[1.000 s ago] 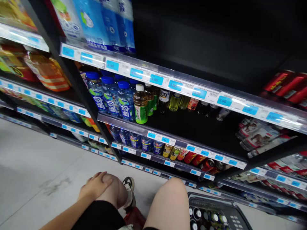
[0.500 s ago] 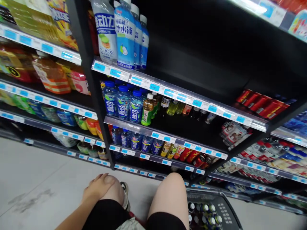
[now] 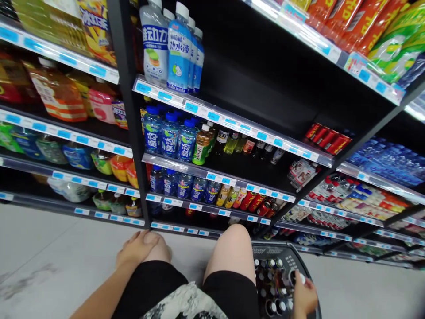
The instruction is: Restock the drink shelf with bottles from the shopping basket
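Observation:
My left hand (image 3: 137, 249) lies flat on my left knee, fingers spread, holding nothing. My right hand (image 3: 303, 294) is down in a dark shopping basket (image 3: 292, 252) at the lower right, fingers curled round the white cap of a bottle (image 3: 300, 278) among several upright bottles. My right knee (image 3: 232, 248) rises between the two hands. In front of me stands a black drinks shelf with blue-capped bottles (image 3: 169, 133) and a green-labelled tea bottle (image 3: 201, 146) on the middle tier.
Tall pale-blue bottles (image 3: 177, 48) stand on the tier above. Red cans (image 3: 327, 137) sit at the right, small bottles and cans (image 3: 232, 197) on a lower tier. Orange juice bottles (image 3: 56, 93) fill the left bay. Grey floor (image 3: 49, 266) spreads to the left.
The view has tilted up and pulled back, showing higher shelves. My right hand has come into sight and closed on a bottle in the basket. My left hand stays on the knee.

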Demonstrator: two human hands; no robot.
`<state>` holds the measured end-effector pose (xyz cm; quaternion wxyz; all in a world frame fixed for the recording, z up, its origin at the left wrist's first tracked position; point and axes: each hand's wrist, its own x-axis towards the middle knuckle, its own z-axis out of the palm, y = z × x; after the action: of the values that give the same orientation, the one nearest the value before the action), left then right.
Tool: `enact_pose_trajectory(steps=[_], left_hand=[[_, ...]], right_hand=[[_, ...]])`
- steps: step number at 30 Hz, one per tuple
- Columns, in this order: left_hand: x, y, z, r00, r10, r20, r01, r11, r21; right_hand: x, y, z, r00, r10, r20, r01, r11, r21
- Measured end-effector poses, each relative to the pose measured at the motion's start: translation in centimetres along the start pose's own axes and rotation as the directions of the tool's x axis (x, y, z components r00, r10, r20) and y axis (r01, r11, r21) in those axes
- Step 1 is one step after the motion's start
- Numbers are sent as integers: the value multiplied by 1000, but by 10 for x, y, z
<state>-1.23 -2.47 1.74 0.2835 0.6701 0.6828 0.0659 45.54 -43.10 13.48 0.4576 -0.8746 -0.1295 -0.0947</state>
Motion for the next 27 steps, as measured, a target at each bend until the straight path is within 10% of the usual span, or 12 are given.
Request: enact_pose_trajectory(steps=[3, 10, 18, 27], left_hand=[[-3, 1, -2, 1000, 12, -18, -12, 999, 30], [-3, 10, -21, 999, -2, -34, 3, 998, 56], [-12, 7, -29, 996, -39, -75, 45, 995, 87], [-20, -5, -42, 992, -82, -98, 87, 995, 44]], right_hand=[[31, -18, -8, 954, 104, -282, -82, 993, 88], [38, -97, -61, 965, 73, -250, 65, 861, 504], [-13, -134, -18, 964, -46, 262, -99, 853, 512], [-19, -169, -24, 870, -316, 378, 104, 867, 487]])
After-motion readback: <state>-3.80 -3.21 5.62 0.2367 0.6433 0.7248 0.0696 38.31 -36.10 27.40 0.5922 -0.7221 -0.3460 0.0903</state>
